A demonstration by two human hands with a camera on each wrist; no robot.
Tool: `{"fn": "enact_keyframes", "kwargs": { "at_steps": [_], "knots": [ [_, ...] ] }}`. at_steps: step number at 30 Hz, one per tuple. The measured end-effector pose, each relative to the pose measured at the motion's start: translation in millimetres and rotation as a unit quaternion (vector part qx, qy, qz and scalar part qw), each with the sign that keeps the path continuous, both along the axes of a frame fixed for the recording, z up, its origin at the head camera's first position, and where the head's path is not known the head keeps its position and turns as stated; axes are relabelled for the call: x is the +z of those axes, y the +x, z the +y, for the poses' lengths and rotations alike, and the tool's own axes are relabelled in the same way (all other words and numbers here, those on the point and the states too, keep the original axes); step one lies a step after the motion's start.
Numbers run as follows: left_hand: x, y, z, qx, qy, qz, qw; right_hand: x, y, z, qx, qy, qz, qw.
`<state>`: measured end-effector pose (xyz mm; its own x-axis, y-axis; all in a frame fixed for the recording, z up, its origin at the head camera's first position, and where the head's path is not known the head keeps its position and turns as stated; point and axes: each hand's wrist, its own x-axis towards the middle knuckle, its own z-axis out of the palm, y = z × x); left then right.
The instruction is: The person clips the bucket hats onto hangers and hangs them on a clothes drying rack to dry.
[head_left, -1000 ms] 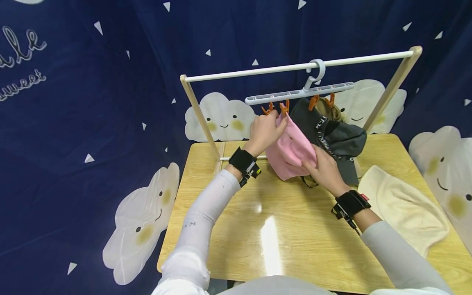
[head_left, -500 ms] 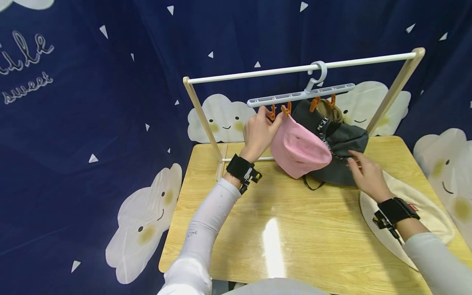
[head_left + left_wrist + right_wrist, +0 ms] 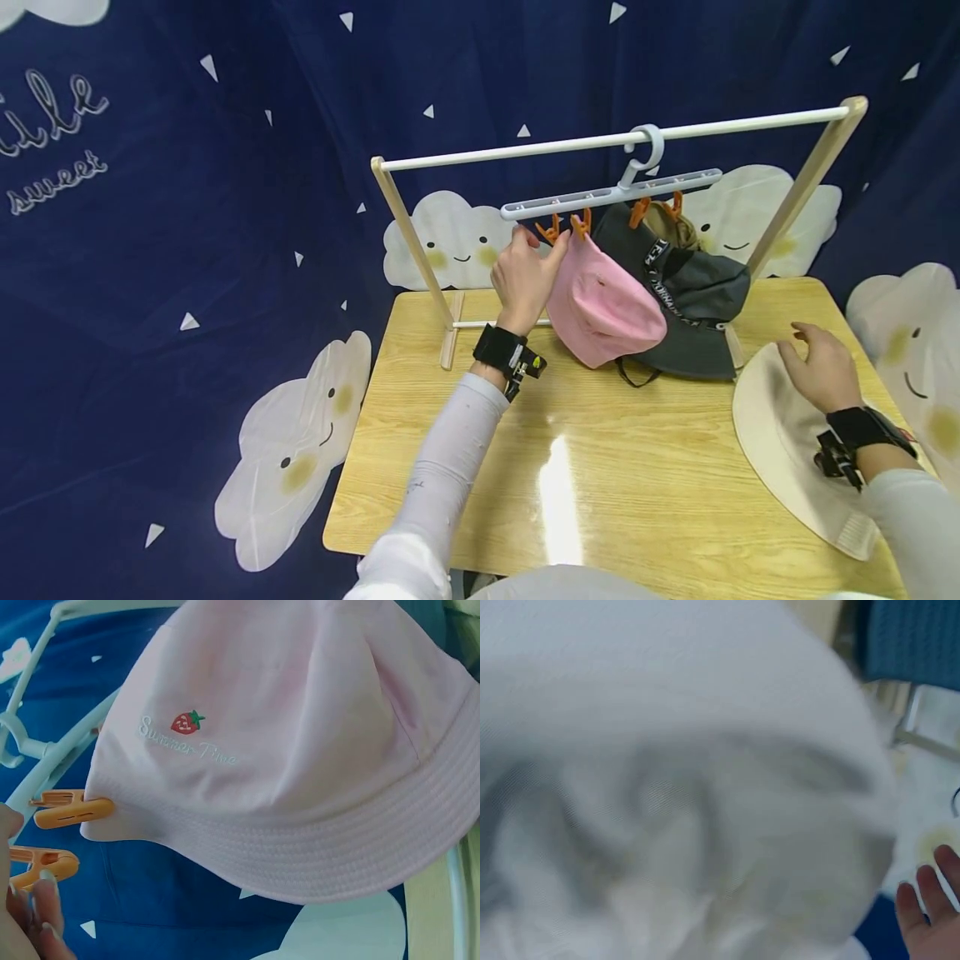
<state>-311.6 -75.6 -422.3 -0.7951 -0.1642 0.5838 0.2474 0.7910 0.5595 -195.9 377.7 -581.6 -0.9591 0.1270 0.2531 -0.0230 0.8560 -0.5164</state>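
Note:
My left hand (image 3: 522, 279) is raised under the left end of the grey clip hanger (image 3: 611, 196), its thumb and fingers apart around the lower part of an orange clip (image 3: 46, 864) that bears no hat. Beside it a pink bucket hat (image 3: 611, 304) hangs by its brim from another orange clip (image 3: 73, 809); a strawberry and lettering show on its crown in the left wrist view. My right hand (image 3: 823, 367) is over a cream wide-brimmed hat (image 3: 772, 417) on the table, fingers loosely bent and holding nothing. That hat fills much of the right wrist view, blurred.
A black hat (image 3: 697, 287) with a lettered band and a partly hidden brown hat (image 3: 663, 223) hang farther right on the hanger. The hanger hooks over the white rod (image 3: 510, 150) of a wooden rack standing on the table (image 3: 637, 483).
My right hand has let go of the pink hat and moved right to above the cream hat. The pink hat now hangs freely. My left hand has stayed near the clips, its fingers spreading.

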Motion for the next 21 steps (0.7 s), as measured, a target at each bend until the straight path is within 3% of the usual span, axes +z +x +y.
{"fn": "enact_keyframes", "kwargs": {
  "at_steps": [6,11,15,21],
  "knots": [
    [-0.5,-6.7,7.1,0.026,0.054,-0.005,0.9982,-14.7,6.0,22.7,0.028,0.049,-0.08,0.9952],
    [-7.8,-14.1,12.2,0.043,0.072,-0.001,0.9965,-25.7,12.2,31.3,0.017,0.072,-0.147,0.9863],
    [-14.3,-17.5,16.2,0.045,0.07,0.011,0.9965,-25.6,11.4,34.4,0.015,0.086,-0.171,0.9814],
    [-16.7,-23.0,19.1,0.049,0.074,0.029,0.9956,-20.9,0.5,36.2,0.051,0.092,-0.198,0.9746]
  ]
}}
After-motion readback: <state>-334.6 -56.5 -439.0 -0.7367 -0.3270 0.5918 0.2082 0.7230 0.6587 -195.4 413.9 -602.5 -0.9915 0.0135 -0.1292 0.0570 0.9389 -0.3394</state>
